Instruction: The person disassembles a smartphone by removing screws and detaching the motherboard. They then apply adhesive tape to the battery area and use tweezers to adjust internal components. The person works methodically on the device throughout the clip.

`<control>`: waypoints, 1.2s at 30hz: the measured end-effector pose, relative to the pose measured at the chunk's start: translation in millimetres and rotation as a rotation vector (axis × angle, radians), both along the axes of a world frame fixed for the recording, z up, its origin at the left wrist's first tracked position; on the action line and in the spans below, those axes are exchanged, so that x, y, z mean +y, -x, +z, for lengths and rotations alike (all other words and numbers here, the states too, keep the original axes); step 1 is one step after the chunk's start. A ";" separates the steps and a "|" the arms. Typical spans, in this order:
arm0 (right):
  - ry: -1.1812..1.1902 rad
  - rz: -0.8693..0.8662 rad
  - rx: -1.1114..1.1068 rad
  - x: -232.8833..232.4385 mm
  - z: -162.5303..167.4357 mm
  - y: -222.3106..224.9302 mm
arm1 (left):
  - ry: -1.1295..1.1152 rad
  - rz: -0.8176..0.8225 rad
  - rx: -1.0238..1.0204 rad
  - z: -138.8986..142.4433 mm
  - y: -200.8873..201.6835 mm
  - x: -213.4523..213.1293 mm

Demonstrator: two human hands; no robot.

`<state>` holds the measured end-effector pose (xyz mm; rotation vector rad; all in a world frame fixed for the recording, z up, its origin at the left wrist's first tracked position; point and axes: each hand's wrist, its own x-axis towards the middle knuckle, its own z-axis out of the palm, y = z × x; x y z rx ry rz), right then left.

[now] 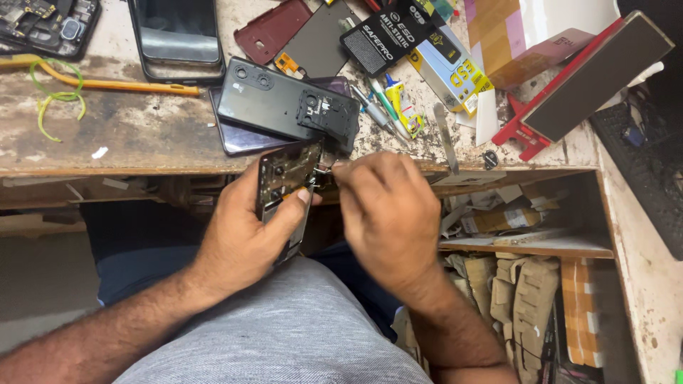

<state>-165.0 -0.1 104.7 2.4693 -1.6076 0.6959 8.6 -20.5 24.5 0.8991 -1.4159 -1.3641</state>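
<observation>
Along the bench's back left corner an opened phone with its circuit boards bare is lying, with a loop of green wire and a long yellow-orange stick lying just in front of it. Right of those, a black phone with a dark screen is lying flat, and toward the middle of the front edge a black phone back with camera holes is resting on a purple phone.

Just off the front edge, below that stack, the left hand is holding an opened phone frame upright over the lap, its grip closed around the frame with the thumb pressing across the bare inside. The right hand is meeting the frame's top corner, fingertips pinched together on something small and metallic; what it is cannot be told.

Farther right on the bench, a dark red back cover, a black packet of tools, small glue tubes, a metal spudger and a red-edged flat holder are lying. Under the right end, cardboard pieces are standing on a shelf.
</observation>
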 end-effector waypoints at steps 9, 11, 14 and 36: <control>-0.401 0.180 -0.535 -19.4 -15.4 29.0 | -0.376 -0.237 0.417 -16.9 -8.2 -2.3; -0.497 0.162 -0.639 -22.3 -22.1 34.2 | -0.354 -0.260 0.433 -24.0 -7.6 -6.4; -0.678 0.074 -0.815 -24.3 -29.0 38.3 | -0.332 -0.273 0.427 -32.7 -5.9 -9.9; -0.571 0.187 -1.097 -45.6 -99.2 52.6 | -0.456 -0.319 0.507 -73.0 15.4 -29.6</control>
